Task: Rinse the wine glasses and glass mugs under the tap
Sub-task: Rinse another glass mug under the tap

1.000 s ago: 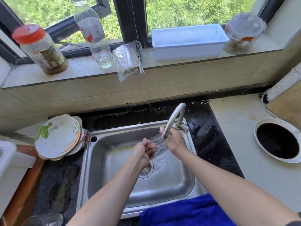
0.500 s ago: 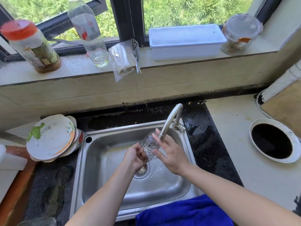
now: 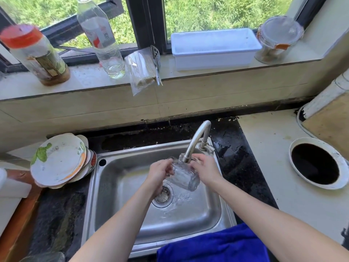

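Mug tilted over sink, mouth just under tap spout. Left hand fingers curled on its left side, right hand fingers clamped on its right.

A clear, textured glass hangs tilted above the sink, with its mouth up at the spout end of the tap and its thick base pointing down to the right. The left hand grips it near the rim, and the right hand cups its far side.
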Demonstrator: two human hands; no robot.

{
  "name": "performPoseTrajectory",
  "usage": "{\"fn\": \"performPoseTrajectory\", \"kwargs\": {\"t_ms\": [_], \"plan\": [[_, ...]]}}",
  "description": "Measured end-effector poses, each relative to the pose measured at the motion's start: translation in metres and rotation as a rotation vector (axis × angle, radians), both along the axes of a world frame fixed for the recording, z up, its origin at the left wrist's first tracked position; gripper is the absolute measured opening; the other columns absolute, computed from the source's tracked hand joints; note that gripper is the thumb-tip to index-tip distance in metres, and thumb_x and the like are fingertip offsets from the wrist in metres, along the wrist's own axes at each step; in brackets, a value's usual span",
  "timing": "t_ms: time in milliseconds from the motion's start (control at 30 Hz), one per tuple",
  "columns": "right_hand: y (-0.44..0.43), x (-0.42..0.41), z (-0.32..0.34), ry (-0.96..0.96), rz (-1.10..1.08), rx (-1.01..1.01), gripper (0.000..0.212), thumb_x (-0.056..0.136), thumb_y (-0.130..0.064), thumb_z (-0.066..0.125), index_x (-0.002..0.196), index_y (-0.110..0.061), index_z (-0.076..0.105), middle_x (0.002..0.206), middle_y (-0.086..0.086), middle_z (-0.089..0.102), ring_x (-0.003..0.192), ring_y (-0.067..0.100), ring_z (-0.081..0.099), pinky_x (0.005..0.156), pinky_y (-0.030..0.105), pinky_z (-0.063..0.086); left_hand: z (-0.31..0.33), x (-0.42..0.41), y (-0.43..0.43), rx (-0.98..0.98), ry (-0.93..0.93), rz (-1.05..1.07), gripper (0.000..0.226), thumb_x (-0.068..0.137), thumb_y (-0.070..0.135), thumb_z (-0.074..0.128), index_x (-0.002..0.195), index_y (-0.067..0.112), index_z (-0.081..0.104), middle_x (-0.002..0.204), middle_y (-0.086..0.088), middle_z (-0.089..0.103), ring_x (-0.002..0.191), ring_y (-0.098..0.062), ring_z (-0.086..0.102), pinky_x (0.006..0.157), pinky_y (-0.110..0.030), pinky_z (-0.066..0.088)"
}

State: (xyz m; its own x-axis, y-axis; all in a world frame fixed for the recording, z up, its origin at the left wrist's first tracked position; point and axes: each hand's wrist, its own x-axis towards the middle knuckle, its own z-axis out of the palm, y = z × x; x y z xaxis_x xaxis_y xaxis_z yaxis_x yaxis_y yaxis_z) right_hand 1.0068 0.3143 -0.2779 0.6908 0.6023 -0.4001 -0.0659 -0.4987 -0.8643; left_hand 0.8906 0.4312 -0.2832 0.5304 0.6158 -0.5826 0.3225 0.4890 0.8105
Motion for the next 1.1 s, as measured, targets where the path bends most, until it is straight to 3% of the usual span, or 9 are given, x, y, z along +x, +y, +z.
{"fn": "performPoseTrajectory", "kwargs": {"t_ms": [67,167,467,600,667,767,900,1000,1100], "plan": [[0.0,-0.001,0.007,-0.25,0.127,-0.016,0.016,0.09,-0.015,0.06,0.101,-0.021,0.07,0.072,-0.018,0.065,0.068,-0.003,0.058,0.065,0.025,0.042,-0.001,0.003,-0.001,0.059,0.052,-0.091,0.029,0.089,0.021,0.063,0.063,0.013,0.055,0.052,0.002,0.05,0.054,-0.013,0.042,0.059,-0.029,0.033],[-0.007,0.002,0.013,-0.463,0.21,-0.043,0.016,0.092,-0.025,0.06,0.103,-0.02,0.07,0.087,-0.01,0.069,0.08,0.008,0.06,0.07,0.027,0.043,0.0,0.007,-0.005,0.013,0.036,-0.128,0.031,0.092,0.02,0.061,0.063,0.014,0.053,0.057,-0.002,0.051,0.057,-0.016,0.046,0.057,-0.029,0.032],[-0.036,0.018,0.017,-0.677,0.295,-0.016,0.009,0.087,-0.014,0.066,0.09,-0.021,0.071,0.089,-0.012,0.066,0.088,0.006,0.049,0.075,0.028,0.043,0.002,0.02,-0.018,-0.166,-0.082,-0.224,0.014,0.091,0.0,0.051,0.092,0.012,0.055,0.081,-0.004,0.075,0.071,-0.01,0.063,0.069,-0.031,0.035],[-0.05,0.019,0.018,-0.249,0.047,-0.058,0.028,0.085,-0.003,0.062,0.109,-0.017,0.067,0.106,-0.01,0.06,0.1,0.01,0.054,0.089,0.032,0.049,0.0,0.017,-0.018,-0.117,-0.124,-0.149,0.021,0.089,-0.014,0.047,0.085,0.006,0.052,0.07,-0.004,0.073,0.063,-0.008,0.067,0.058,-0.017,0.043],[-0.051,0.019,0.022,0.177,-0.19,-0.081,0.026,0.089,-0.014,0.062,0.114,-0.007,0.062,0.099,-0.001,0.063,0.087,0.016,0.06,0.073,0.033,0.055,0.0,0.015,-0.02,-0.061,-0.124,-0.139,0.027,0.088,-0.017,0.047,0.078,0.008,0.052,0.07,-0.006,0.07,0.065,-0.011,0.066,0.06,-0.015,0.046],[-0.046,0.02,0.02,0.633,-0.294,-0.124,0.043,0.087,-0.038,0.067,0.106,0.0,0.061,0.085,0.012,0.068,0.058,0.015,0.055,0.047,0.023,0.039,-0.001,0.009,-0.02,0.0,-0.116,-0.145,0.027,0.088,-0.017,0.048,0.078,0.007,0.056,0.068,-0.002,0.069,0.067,-0.009,0.064,0.062,-0.013,0.047],[-0.033,0.027,0.011,0.914,-0.312,-0.056,0.035,0.085,-0.027,0.07,0.109,-0.002,0.063,0.075,0.009,0.062,0.042,0.006,0.045,0.03,0.013,0.031,-0.004,-0.004,-0.018,0.016,-0.122,-0.127,0.024,0.088,-0.017,0.05,0.085,0.005,0.059,0.082,-0.007,0.07,0.076,-0.011,0.061,0.071,-0.015,0.046],[-0.026,0.019,0.01,1.021,-0.323,-0.016,0.02,0.086,-0.024,0.07,0.093,-0.007,0.063,0.066,0.004,0.057,0.041,0.004,0.044,0.03,0.011,0.033,-0.006,-0.013,-0.015,0.034,-0.129,-0.076,0.024,0.087,-0.016,0.051,0.086,0.007,0.06,0.092,-0.017,0.066,0.088,-0.022,0.058,0.086,-0.029,0.042],[-0.021,0.012,0.01,1.074,-0.284,-0.042,0.024,0.088,-0.03,0.067,0.085,-0.008,0.06,0.064,0.003,0.054,0.039,0.003,0.043,0.028,0.01,0.031,-0.003,-0.018,-0.017,0.084,-0.137,-0.049,0.021,0.087,-0.015,0.054,0.086,0.006,0.059,0.095,-0.019,0.065,0.093,-0.024,0.059,0.09,-0.029,0.044]]}}
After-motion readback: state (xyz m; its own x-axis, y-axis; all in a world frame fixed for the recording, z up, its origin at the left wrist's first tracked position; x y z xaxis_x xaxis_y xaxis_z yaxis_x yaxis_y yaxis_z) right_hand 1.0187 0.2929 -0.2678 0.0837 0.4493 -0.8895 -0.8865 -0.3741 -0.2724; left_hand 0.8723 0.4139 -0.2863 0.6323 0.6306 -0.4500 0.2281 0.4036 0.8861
